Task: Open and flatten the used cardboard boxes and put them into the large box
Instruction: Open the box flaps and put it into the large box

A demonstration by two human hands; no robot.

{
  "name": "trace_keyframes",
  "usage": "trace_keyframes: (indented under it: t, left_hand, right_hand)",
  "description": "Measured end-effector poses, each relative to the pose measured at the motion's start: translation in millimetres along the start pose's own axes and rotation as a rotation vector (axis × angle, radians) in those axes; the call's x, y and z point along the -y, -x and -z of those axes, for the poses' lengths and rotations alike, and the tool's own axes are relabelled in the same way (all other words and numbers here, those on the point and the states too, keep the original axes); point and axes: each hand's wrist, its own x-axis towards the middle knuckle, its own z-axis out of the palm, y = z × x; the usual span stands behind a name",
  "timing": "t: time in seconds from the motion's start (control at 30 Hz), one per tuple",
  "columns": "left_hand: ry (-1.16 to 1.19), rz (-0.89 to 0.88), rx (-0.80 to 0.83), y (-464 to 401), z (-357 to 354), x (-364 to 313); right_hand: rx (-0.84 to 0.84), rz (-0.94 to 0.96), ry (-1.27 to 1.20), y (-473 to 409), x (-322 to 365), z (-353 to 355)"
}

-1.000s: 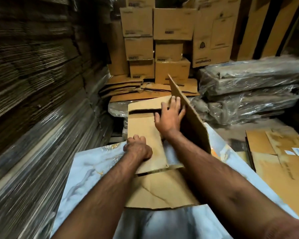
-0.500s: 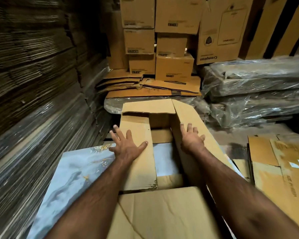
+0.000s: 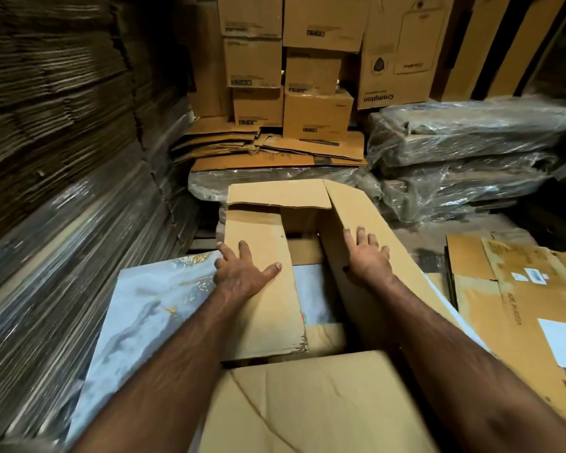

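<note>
Hands spread flat on an opened cardboard box (image 3: 258, 289) in a dim storeroom: the left hand (image 3: 242, 273), fingers straight and splayed, presses down on the box's left flap, while the right hand (image 3: 366, 256), fingers likewise extended, rests against the right flap (image 3: 356, 207), which slopes upward. Between the two flaps the box gapes, showing a grey marbled sheet (image 3: 144, 305) that lies beneath it and extends to the left. A far flap (image 3: 275, 194) lies folded over just beyond the fingertips. Stacked cartons (image 3: 317, 112) and plastic-wrapped bundles (image 3: 471, 142) stand behind; flattened cardboard (image 3: 520, 305) lies at right.
</note>
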Motion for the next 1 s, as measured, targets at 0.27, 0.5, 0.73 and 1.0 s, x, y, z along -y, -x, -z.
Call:
trace_keyframes:
  t: [0.27,0.5,0.73,1.0]
  left_hand:
    - [0.147,0.027,0.015,4.3,12.5,6.9]
    - [0.115,-0.017,-0.199,-40.1,15.6,0.8]
    - [0.097,-0.076,-0.166,-92.3,14.6,-12.0]
    - [-0.014,-0.034,-0.279,-104.1,-6.3,-11.8]
  right_hand:
    - [-0.018,-0.030,0.222,34.0,26.7,5.7]
    - [0.008,0.225,0.126,-10.5,72.7,0.9]
    - [0.117,0.301,0.195,-80.4,68.8,-11.3]
    - [-0.215,0.397,0.078,-168.9,94.3,22.7]
